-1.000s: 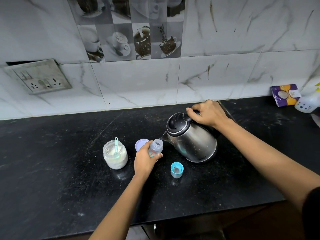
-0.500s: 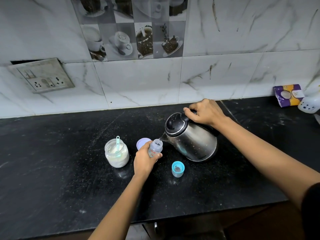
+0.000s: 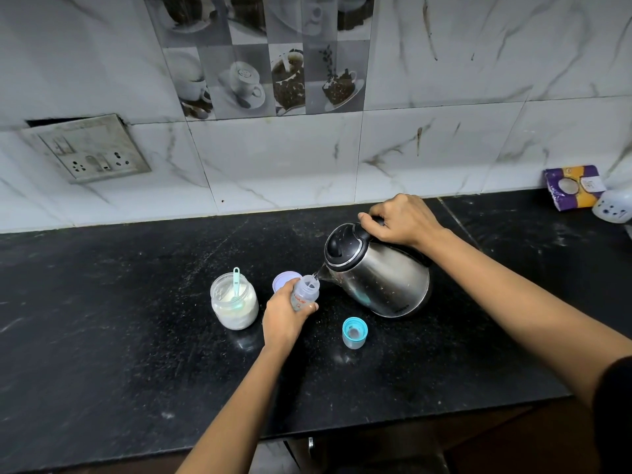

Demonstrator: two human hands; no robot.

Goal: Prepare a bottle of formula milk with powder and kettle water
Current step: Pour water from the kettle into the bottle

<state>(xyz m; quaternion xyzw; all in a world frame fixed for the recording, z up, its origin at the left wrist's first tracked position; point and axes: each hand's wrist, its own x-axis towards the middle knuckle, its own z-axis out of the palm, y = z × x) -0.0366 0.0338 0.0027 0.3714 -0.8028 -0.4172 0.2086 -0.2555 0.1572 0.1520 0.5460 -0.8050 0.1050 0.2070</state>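
My left hand [image 3: 285, 316] grips a small clear baby bottle [image 3: 306, 292], open at the top, standing on the black counter [image 3: 102, 336]. My right hand [image 3: 400, 218] holds the handle of a steel kettle [image 3: 379, 271], tilted left so that its spout sits right over the bottle's mouth. A glass jar of white powder [image 3: 234, 301] with a teal scoop [image 3: 236, 280] standing in it sits left of the bottle. The bottle's teal cap [image 3: 354, 332] lies in front of the kettle. A pale round lid [image 3: 283, 279] lies behind my left hand.
A tiled wall runs along the back, with a socket plate [image 3: 87, 152] at the left. A purple and yellow packet [image 3: 573, 186] and a white container [image 3: 614, 206] stand at the far right. The counter's front edge is near me.
The kettle stays tilted at the bottle with both hands in the same grips. Only the camera view has shifted slightly.
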